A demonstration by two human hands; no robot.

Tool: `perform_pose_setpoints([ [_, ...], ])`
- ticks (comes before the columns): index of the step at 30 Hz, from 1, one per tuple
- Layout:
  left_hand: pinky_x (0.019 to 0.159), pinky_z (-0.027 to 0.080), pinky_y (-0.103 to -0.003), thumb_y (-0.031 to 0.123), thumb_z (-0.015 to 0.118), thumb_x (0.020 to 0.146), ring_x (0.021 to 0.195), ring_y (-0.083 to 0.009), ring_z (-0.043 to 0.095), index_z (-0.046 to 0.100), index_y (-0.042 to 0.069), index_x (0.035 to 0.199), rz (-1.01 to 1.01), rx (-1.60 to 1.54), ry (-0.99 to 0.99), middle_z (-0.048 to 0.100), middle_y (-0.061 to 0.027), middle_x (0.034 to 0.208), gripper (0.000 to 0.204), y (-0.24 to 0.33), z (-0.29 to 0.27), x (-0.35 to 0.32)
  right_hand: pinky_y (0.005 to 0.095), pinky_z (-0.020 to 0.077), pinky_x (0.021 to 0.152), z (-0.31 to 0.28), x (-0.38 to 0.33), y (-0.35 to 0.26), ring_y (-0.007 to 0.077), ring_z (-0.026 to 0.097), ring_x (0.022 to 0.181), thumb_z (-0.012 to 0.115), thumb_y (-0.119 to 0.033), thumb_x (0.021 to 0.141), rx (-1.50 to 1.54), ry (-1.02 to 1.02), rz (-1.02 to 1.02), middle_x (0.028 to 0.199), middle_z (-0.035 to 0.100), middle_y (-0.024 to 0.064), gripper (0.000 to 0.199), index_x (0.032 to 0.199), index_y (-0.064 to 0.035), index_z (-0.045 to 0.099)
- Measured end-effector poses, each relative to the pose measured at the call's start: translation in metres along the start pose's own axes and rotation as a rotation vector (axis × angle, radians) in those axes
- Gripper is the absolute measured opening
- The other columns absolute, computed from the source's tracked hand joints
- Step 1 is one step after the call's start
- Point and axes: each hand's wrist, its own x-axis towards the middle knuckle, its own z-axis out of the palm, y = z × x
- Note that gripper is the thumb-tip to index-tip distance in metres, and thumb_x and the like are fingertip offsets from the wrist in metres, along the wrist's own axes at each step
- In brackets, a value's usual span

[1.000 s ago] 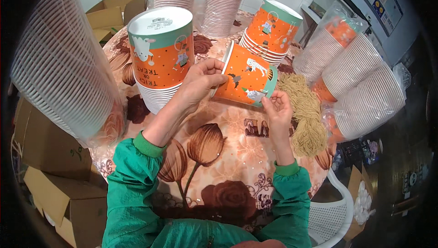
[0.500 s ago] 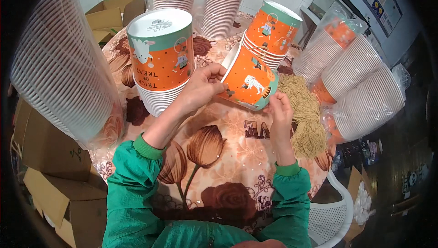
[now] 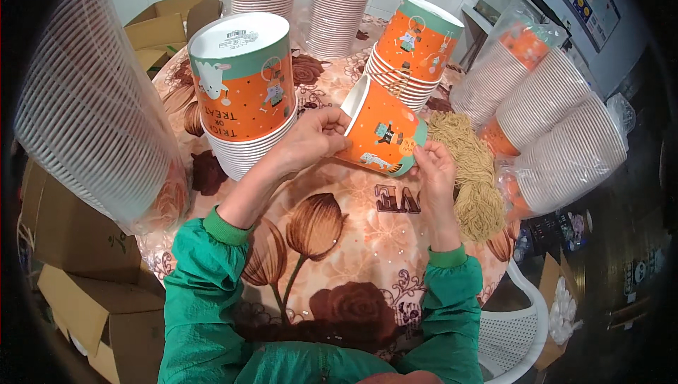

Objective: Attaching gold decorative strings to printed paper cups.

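An orange paper tub (image 3: 385,130) with a green band and cartoon figures lies tilted on its side between my hands, its open rim towards the upper left. My left hand (image 3: 318,135) pinches the rim side. At the green base end, the fingers and thumb of my right hand (image 3: 434,165) grip the edge. Just right of that hand lies a hank of tan cord (image 3: 467,172). Behind the held tub, a stack of upside-down tubs (image 3: 417,45) has several thin cords across its rims. Another upside-down stack (image 3: 244,94) stands left of my left hand.
A tall plastic-wrapped stack of tubs (image 3: 92,102) leans at the left edge. More wrapped stacks (image 3: 339,10) stand at the back, and others (image 3: 551,116) lie on the right. Cardboard boxes (image 3: 106,299) flank the flowered tablecloth (image 3: 374,243); a white chair (image 3: 515,327) stands lower right.
The held tub has turned about its length: the white animal figure has moved down and a dark-clothed figure now faces up. Both hands still hold it; the view has shifted slightly.
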Motion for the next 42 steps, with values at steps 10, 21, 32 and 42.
perform_pose_setpoints([
  [10,0.066,0.045,-0.019,0.007,0.067,0.095,0.078,-0.0033,0.059,0.065,0.006,0.106,-0.001,-0.261,0.178,0.067,0.0022,0.093,0.011,0.005,-0.001,-0.003,0.0188,0.0444,0.068,0.011,-0.005,-0.002,0.0029,0.056,0.077,0.071,-0.006,0.096,-0.168,-0.047,-0.134,0.092,0.065,-0.0018,0.012,0.103,-0.0042,0.061],
  [21,0.066,0.044,-0.021,-0.002,0.065,0.086,0.073,-0.0040,0.056,0.063,0.003,0.104,0.057,-0.247,0.145,0.063,0.0028,0.085,0.018,-0.001,0.004,0.000,0.0187,0.0447,0.069,0.010,-0.005,-0.008,0.0037,0.057,0.076,0.071,-0.010,0.096,-0.101,-0.031,-0.045,0.090,0.064,-0.0017,0.012,0.101,-0.0054,0.061],
  [32,0.061,0.043,-0.021,-0.005,0.065,0.084,0.071,-0.0042,0.055,0.064,0.001,0.102,0.020,-0.137,0.136,0.062,0.0021,0.084,0.019,-0.006,0.004,0.002,0.0204,0.0459,0.068,0.008,-0.005,-0.004,0.0047,0.057,0.075,0.070,-0.008,0.097,-0.147,-0.071,-0.087,0.090,0.065,-0.0006,0.012,0.103,-0.0045,0.060],
  [42,0.070,0.045,-0.020,0.001,0.065,0.091,0.080,-0.0033,0.058,0.065,0.004,0.110,0.021,-0.248,0.165,0.069,0.0019,0.097,0.019,0.016,0.005,-0.008,0.0185,0.0468,0.071,0.011,-0.008,-0.003,0.0018,0.057,0.080,0.070,0.002,0.094,-0.242,-0.097,-0.195,0.094,0.061,-0.0025,0.014,0.102,-0.0027,0.059],
])
